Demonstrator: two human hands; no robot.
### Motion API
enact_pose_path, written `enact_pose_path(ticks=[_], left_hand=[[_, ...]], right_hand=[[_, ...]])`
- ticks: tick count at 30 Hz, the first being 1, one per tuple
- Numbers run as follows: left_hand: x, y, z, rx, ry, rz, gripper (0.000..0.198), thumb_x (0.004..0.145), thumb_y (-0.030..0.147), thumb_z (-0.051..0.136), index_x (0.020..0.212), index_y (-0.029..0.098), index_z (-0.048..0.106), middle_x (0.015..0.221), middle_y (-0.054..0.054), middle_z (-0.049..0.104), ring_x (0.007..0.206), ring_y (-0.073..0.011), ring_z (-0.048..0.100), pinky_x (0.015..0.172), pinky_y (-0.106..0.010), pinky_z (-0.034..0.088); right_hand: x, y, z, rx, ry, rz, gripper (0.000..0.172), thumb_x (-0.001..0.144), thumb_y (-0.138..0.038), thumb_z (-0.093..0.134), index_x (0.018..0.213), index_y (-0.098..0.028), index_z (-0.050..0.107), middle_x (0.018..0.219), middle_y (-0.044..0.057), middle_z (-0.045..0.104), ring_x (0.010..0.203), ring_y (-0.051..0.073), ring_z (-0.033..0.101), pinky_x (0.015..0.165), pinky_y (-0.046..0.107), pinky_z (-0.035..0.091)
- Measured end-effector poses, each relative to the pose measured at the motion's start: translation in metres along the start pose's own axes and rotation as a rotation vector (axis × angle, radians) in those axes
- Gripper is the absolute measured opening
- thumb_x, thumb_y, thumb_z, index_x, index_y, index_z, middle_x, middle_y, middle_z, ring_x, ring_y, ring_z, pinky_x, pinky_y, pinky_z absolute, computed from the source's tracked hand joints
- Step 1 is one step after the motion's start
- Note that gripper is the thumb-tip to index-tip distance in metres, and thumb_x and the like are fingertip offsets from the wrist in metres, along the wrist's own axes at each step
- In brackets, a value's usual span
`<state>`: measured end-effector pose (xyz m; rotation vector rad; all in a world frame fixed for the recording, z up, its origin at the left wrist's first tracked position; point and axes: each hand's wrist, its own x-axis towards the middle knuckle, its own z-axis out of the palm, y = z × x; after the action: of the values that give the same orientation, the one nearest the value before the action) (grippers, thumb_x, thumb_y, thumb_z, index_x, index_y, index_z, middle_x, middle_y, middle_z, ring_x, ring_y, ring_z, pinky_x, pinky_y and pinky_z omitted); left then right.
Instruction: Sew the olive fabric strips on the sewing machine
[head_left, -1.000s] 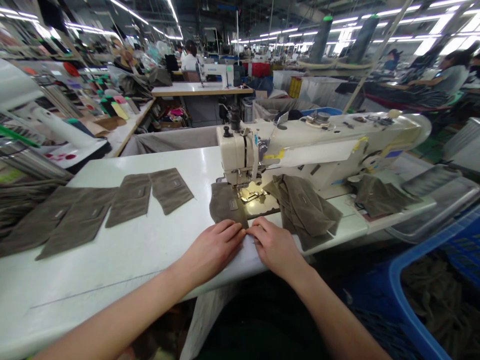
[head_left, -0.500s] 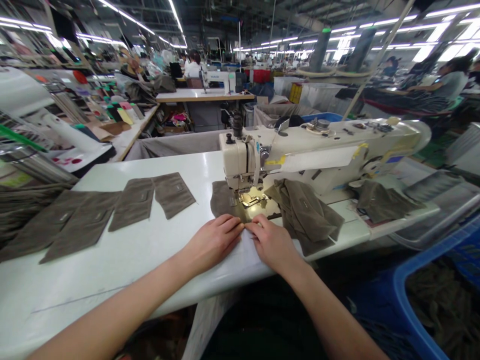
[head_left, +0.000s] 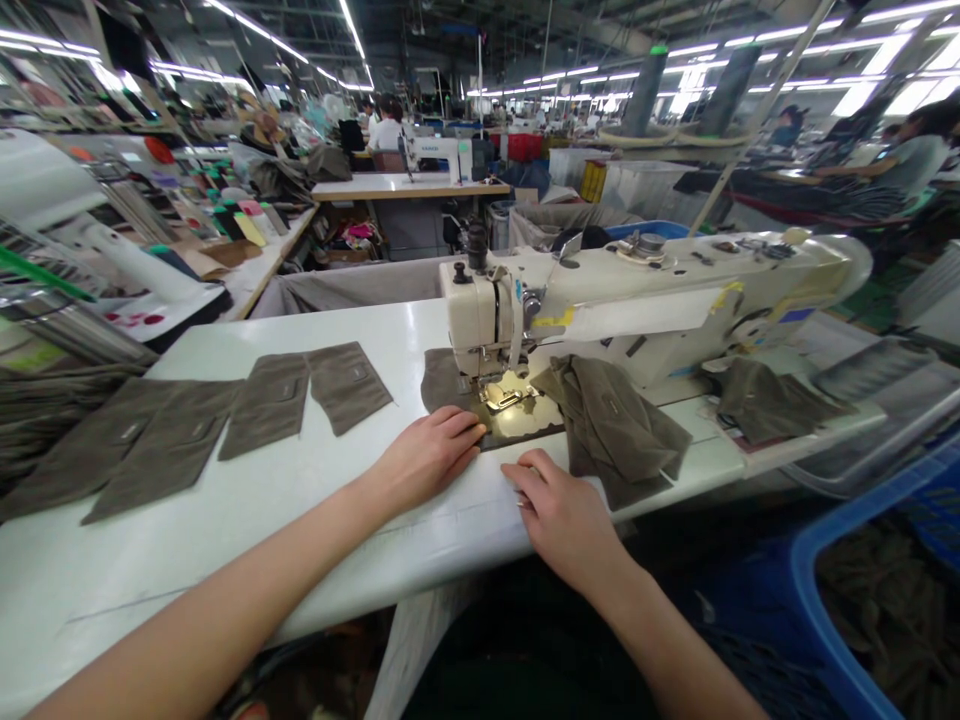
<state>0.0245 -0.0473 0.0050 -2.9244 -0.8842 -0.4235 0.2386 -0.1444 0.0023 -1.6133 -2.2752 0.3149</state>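
An olive-brown fabric piece [head_left: 444, 380] lies under the presser foot of the cream sewing machine [head_left: 637, 290]. My left hand [head_left: 435, 450] rests flat on the near edge of that piece, fingers stretched toward the needle area. Just right of it and nearer the table edge is my right hand [head_left: 559, 505], fingers curled round a small, thin light-metal item that shows only in part. A crumpled brown fabric piece [head_left: 611, 420] lies right of the lit needle plate [head_left: 514, 400].
Several flat brown pieces [head_left: 349, 388] lie in a row on the white table [head_left: 300, 520]. More fabric [head_left: 776, 395] sits at the machine's right end. A blue basket [head_left: 806, 570] with brown cloth stands at the lower right. Thread cones [head_left: 251, 230] stand on the left.
My right hand has drawn back from the needle area, toward the table edge and slightly right, apart from my left hand. My left hand has moved slightly forward with the fabric.
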Motion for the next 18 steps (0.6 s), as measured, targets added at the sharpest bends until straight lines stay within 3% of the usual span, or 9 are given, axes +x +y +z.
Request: enact_pose_path(ticks=[8,18], left_hand=[[0.008,-0.010,-0.001,-0.002,0.031,-0.001,0.031,0.102,0.025,0.044,0.116,0.012,0.068,0.112,-0.014,0.068,0.105,-0.0244,0.062,0.090,-0.042,0.058],[0.017,-0.024,0.001,0.061,0.004,-0.019,0.034,0.103,0.030,0.041,0.116,0.014,0.068,0.114,-0.012,0.067,0.104,-0.0235,0.061,0.091,-0.039,0.055]], right_hand=[[-0.016,0.000,0.001,0.052,0.018,-0.027,0.044,0.081,0.000,0.055,0.119,-0.021,0.065,0.113,0.006,0.065,0.086,0.016,0.065,0.069,0.025,0.046],[-0.022,0.000,0.004,0.047,0.011,-0.014,0.038,0.082,-0.001,0.052,0.111,-0.022,0.067,0.110,0.006,0.065,0.086,0.018,0.065,0.066,0.026,0.045]])
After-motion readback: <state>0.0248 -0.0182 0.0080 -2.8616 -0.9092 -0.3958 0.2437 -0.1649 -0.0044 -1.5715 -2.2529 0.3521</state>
